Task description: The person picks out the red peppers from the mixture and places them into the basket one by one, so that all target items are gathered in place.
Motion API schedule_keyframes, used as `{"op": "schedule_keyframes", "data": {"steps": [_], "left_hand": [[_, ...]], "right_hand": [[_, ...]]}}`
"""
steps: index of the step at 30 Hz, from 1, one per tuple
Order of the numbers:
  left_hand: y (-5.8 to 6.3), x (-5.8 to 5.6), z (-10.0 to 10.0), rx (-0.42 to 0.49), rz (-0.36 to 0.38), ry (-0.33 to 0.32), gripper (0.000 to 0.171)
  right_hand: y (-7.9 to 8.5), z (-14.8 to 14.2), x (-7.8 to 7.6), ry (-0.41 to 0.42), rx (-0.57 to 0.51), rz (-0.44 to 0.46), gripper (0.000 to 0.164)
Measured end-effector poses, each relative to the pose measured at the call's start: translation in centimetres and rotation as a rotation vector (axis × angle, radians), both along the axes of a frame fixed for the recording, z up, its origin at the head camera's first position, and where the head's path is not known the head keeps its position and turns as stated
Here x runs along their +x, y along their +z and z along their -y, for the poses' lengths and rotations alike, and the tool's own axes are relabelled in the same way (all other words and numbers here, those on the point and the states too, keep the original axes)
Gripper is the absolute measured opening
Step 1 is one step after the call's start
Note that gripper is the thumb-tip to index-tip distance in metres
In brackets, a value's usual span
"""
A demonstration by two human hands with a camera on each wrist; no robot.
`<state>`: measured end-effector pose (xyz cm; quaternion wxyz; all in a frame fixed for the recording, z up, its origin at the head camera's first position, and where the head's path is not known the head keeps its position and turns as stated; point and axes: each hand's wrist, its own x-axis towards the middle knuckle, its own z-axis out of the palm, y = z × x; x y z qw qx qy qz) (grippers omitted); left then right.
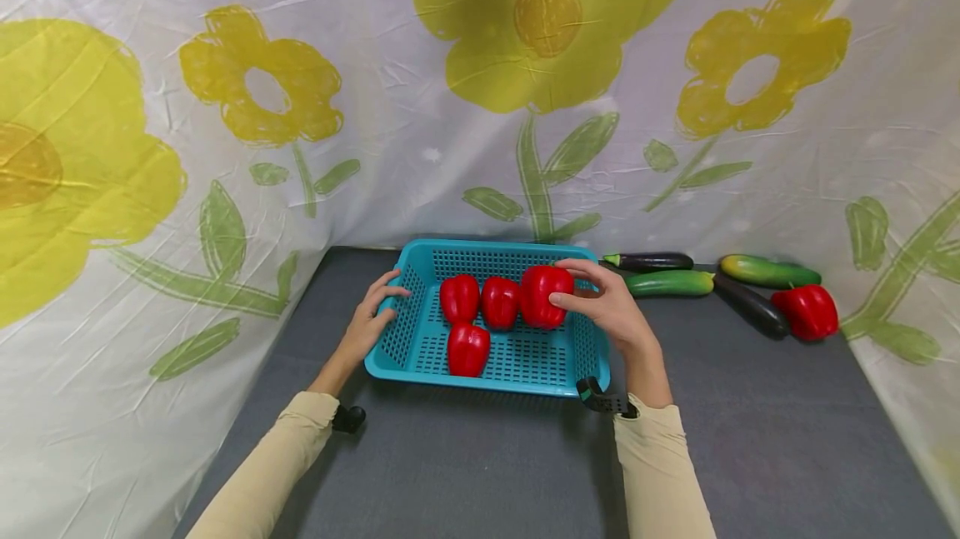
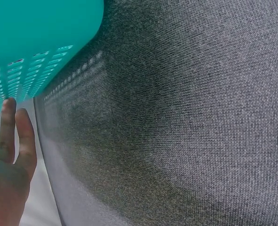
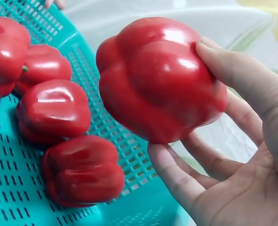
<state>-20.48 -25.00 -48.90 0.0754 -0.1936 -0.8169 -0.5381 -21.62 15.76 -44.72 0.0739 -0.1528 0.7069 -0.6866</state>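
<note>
A glossy red bell pepper is in my right hand, thumb on one side and fingertips on the other. It is raised over the right part of a turquoise plastic basket. Several more red bell peppers lie on the basket floor, among them a front one and a left one; the raised pepper hides part of the group in the head view. At the basket's left end is my left hand, fingers spread and fingertips right at the rim. In the left wrist view, two extended fingers point toward the slotted wall.
Right of the basket on the dark grey cloth lie two eggplants, a green zucchini, a yellow-green vegetable and another red bell pepper. A white curtain with yellow flowers hangs behind the table.
</note>
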Motion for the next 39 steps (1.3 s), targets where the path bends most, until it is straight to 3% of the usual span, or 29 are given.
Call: {"op": "schedule_keyframes", "data": {"steps": [9, 24, 33, 39], "left_hand": [[-0.1, 0.0, 0.1, -0.001, -0.005, -0.003, 0.032], [-0.1, 0.0, 0.1, -0.003, -0.006, -0.007, 0.032], [0.1, 0.0, 0.0, 0.000, -0.001, -0.005, 0.031], [0.1, 0.0, 0.0, 0.002, 0.000, -0.011, 0.031]], "right_hand": [[-0.5, 1.0, -0.2, -0.007, 0.015, 0.033, 0.050], [-1.2, 2.5, -0.1, 0.058, 0.015, 0.077, 0.051], [-1.1, 3.6, -0.1, 0.083, 0.170, 0.101, 0.048], [-1.3, 4.1, -0.2, 0.078, 0.218, 0.099, 0.048]]}}
